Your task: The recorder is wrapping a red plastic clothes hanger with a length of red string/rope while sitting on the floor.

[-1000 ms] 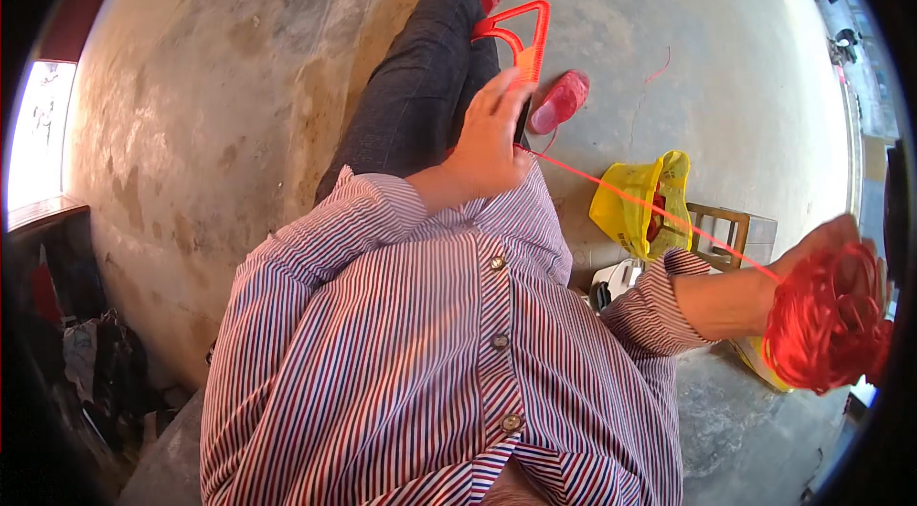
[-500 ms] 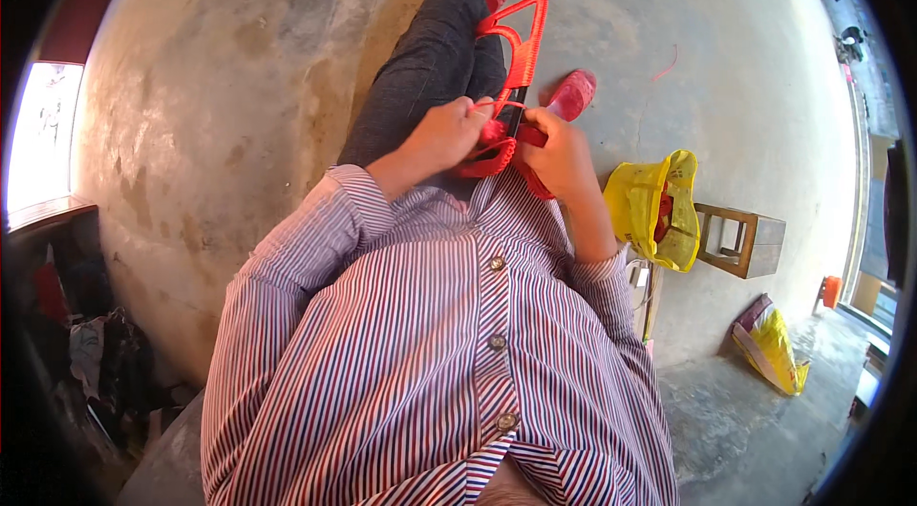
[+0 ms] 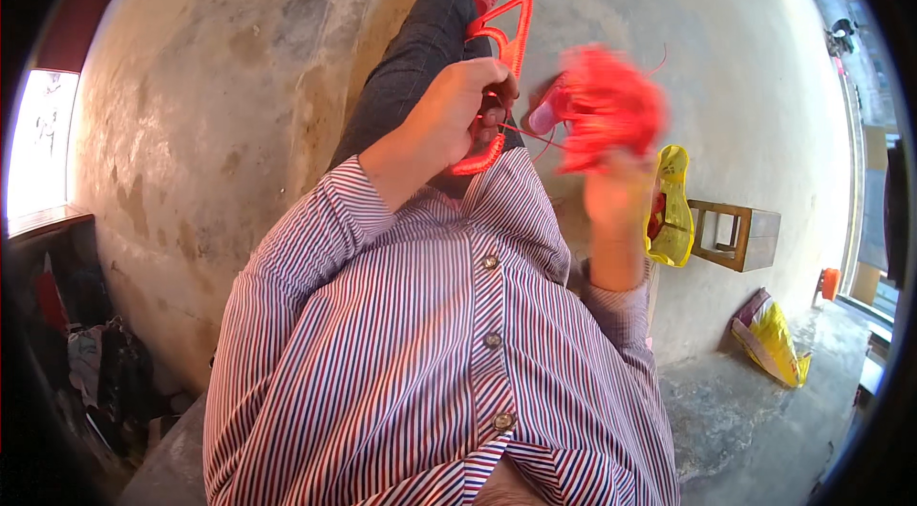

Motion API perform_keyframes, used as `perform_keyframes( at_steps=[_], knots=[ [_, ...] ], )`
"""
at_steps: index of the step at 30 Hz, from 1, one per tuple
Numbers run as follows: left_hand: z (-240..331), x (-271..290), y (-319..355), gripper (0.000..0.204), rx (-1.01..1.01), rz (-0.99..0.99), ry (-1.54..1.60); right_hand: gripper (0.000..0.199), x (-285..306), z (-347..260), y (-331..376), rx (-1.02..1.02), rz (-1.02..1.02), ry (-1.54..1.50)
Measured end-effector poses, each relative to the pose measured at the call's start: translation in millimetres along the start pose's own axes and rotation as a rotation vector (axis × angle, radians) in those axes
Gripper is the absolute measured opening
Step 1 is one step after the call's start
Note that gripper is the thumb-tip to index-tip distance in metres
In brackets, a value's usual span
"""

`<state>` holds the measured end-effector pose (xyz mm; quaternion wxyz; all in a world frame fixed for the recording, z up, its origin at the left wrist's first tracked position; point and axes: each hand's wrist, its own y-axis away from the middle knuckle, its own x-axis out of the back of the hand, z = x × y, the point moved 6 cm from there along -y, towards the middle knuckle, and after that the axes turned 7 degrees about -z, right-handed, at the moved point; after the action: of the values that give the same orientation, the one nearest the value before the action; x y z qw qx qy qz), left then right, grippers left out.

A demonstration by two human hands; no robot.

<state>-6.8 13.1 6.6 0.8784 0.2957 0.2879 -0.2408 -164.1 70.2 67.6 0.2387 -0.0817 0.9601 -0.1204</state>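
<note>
Concrete floor (image 3: pixel 229 76) spreads wide left of your legs (image 3: pixel 411 57) in head view. Your left hand (image 3: pixel 457 107) curls at the red frame (image 3: pixel 522 30) by them, exact grip unclear; your blurred right hand (image 3: pixel 616 186) grips the red cord bundle (image 3: pixel 611 109), yellow bag (image 3: pixel 678 240) close on its right.

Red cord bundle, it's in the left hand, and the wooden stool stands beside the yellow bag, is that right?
Not quite: the head view shows the red cord bundle in the person's right hand. The wooden stool does stand beside the yellow bag.
</note>
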Motion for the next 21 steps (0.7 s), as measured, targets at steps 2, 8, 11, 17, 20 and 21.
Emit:
perform_keyframes(
  at_steps=[2, 8, 11, 17, 20, 21],
  knots=[
    [-13, 15, -7, 0.017, -0.043, 0.089, -0.057, 0.053, 19, -46, -1, 0.178, 0.0, -0.345],
    [-41, 40, -14, 0.017, 0.038, 0.278, -0.39, 0.01, 58, -183, 30, 0.319, -0.009, -0.716],
    [-49, 36, -16, 0.016, 0.105, 0.21, -0.305, 0.013, 56, -225, 61, 0.392, -0.019, -0.593],
    [-64, 42, -20, 0.013, 0.148, 0.198, -0.178, 0.012, 88, -245, 127, 0.534, 0.236, -0.235],
    [-56, 45, -15, 0.013, 0.157, 0.176, -0.235, 0.024, 143, -200, 137, 0.53, 0.429, -0.375],
    [-45, 43, -13, 0.013, 0.039, 0.214, -0.382, 0.029, 158, -174, 137, 0.406, 0.344, -0.366]
  ],
)
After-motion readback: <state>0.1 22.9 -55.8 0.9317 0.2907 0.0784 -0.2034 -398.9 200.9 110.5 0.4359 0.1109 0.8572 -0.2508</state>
